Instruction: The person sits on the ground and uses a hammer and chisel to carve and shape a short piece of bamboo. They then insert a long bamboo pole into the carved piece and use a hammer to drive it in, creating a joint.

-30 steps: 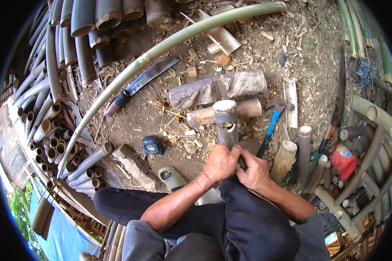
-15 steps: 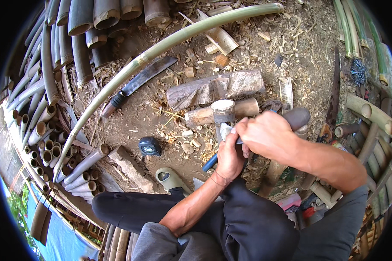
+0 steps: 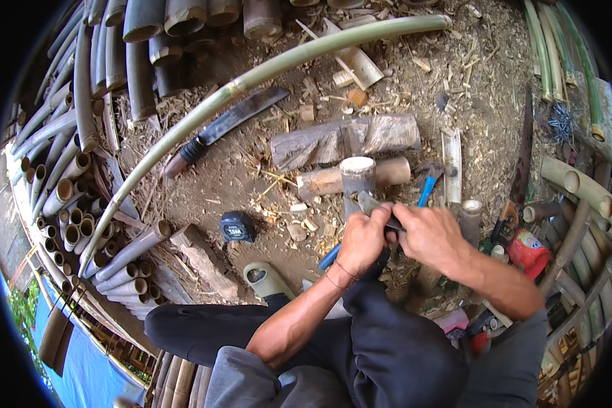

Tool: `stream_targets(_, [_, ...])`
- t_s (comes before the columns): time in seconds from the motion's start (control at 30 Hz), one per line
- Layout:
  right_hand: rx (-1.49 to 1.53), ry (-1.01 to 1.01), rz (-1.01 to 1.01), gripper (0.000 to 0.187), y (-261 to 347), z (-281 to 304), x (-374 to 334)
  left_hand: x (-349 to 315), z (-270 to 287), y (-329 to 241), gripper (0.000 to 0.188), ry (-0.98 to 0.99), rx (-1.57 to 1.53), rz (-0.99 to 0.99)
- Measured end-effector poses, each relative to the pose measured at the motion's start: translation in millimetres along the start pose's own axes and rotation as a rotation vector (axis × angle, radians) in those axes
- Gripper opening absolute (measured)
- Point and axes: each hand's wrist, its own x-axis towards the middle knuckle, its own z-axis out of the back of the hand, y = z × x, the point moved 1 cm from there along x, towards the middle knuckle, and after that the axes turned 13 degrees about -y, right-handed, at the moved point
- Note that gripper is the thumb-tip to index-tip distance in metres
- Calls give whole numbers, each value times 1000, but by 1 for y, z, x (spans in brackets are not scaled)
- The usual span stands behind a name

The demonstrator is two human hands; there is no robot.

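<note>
In front of my knee, my left hand [image 3: 364,238] and my right hand [image 3: 434,236] are close together, fingers closed around a grey pointed piece [image 3: 370,203]. Its tip sticks out past my left thumb, while my fingers cover the rest, so its exact kind is hidden. Just beyond the tip stands an upright round post [image 3: 358,178] with a pale cut top. A blue handle [image 3: 330,257] lies below my left hand. Farther off, past my right knuckles, a hammer [image 3: 428,185] with a blue handle rests on the ground.
A split log [image 3: 347,141] and a round log [image 3: 319,182] lie beyond the post. To the left are a machete [image 3: 228,126], a black tape measure [image 3: 237,227] and a long bent bamboo strip [image 3: 251,76]. Bamboo tubes [image 3: 132,275] are stacked leftward; a saw [image 3: 525,149] and red container [image 3: 528,253] lie right.
My right hand has dropped down and right, and the dark rounded end that stuck out beyond it is out of sight. The hammer and red container have come into view.
</note>
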Motion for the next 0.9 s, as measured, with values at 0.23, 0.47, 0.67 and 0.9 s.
stream_targets(0.23, [-476, 310, 485, 24, 46, 32, 74, 10, -6, 40, 46, 535, -1106, 55])
stream_targets(0.47, [-190, 252, 199, 25, 11, 32, 35, -19, 31, 29, 77, 483, -135, -65])
stream_targets(0.67, [970, -375, -469, 31, 37, -60, -41, -59, 50, 60, 79, 309, 323, -735])
stream_targets(0.9, [1279, 134, -839, 36, 77, -93, 6, -49, 122, 49, 35, -115, 738, -516])
